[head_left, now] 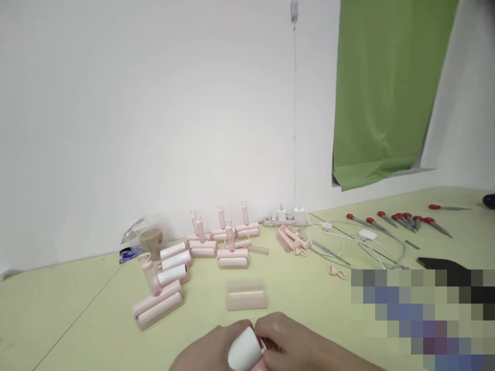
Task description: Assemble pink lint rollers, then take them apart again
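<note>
On the pale green worktop [77, 309] below a white wall, both hands, left [211, 348] and right [290, 342], grip a white roll [244, 351] at the near edge, pink lint rollers [158, 301] beyond.

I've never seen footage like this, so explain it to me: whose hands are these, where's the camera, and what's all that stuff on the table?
One camera, worn on a person's head, looks down at their own bare hands. The left hand and right hand together grip a white lint roll with a pink end. On the pale green table are pink lint rollers, spare white rolls, a clear cover, a power strip, white cables and red-handled screwdrivers.
</note>
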